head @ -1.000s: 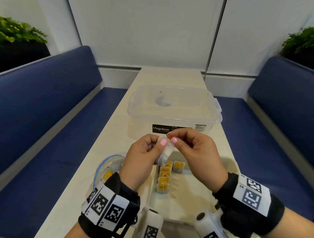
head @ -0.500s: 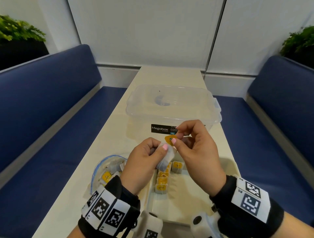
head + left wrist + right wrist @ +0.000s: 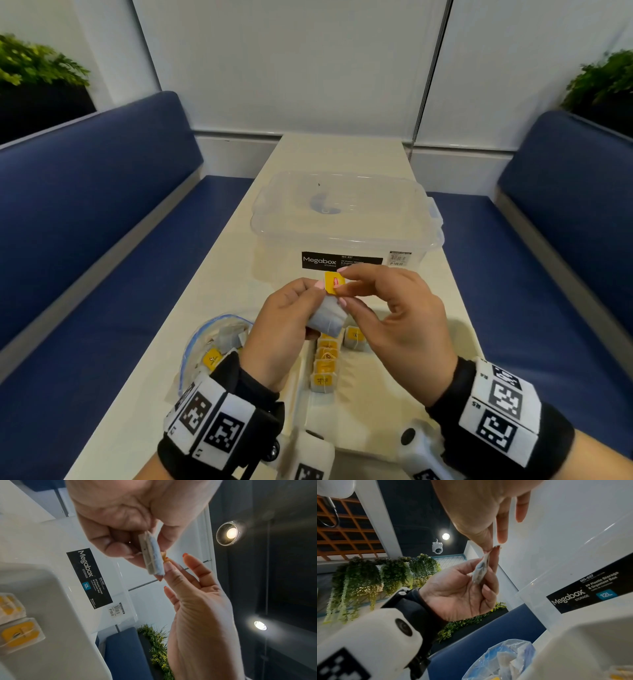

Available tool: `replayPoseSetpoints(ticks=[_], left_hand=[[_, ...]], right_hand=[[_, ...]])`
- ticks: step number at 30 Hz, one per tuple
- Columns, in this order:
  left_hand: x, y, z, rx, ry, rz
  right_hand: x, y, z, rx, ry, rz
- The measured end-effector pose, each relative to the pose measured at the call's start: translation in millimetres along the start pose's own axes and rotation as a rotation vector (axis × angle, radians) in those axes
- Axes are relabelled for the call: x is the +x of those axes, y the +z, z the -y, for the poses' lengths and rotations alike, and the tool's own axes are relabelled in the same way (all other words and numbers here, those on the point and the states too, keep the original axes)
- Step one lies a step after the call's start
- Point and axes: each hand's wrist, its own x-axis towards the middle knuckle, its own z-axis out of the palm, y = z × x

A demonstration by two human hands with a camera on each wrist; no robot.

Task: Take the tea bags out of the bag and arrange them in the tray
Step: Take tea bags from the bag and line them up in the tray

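Note:
My left hand (image 3: 305, 305) grips a pale tea bag (image 3: 327, 317) above the white tray (image 3: 363, 411); the same tea bag (image 3: 151, 555) shows edge-on in the left wrist view and also in the right wrist view (image 3: 480, 572). My right hand (image 3: 346, 286) pinches the tea bag's yellow tag (image 3: 334, 282) between thumb and forefinger. Several tea bags (image 3: 325, 366) with yellow tags lie in a row in the tray, one more tea bag (image 3: 354, 337) beside them. The clear plastic bag (image 3: 212, 346) with more tea bags lies left of the tray.
A clear lidded Megabox storage box (image 3: 346, 222) stands just beyond my hands on the narrow cream table (image 3: 219, 284). Blue benches (image 3: 85, 219) run along both sides. Plants sit at the far corners.
My right hand has drawn the yellow tag up and out from the tea bag, so the tag now stands in plain view. Both hands have stayed above the tray.

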Motion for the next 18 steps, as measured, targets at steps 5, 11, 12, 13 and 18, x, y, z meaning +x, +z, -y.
replayPoseSetpoints(ticks=[5, 11, 12, 13, 18], left_hand=[[-1.5, 0.1, -7.3, -0.031, -0.013, 0.074], [1.5, -2.1, -3.7, 0.014, 0.049, 0.023], [1.8, -2.1, -2.7, 0.019, 0.059, 0.015], [2.2, -2.2, -1.5, 0.021, 0.067, 0.012], [3.0, -3.4, 4.3, 0.014, 0.081, 0.009]], right_hand=[[1.3, -1.7, -8.0, 0.033, -0.045, 0.046], [5.9, -4.0, -8.6, 0.162, 0.179, 0.024], [7.9, -3.6, -7.9, 0.174, 0.25, 0.053], [9.7, -2.8, -7.4, 0.195, 0.314, 0.089], [18.3, -1.8, -8.3, 0.307, 0.449, 0.18]])
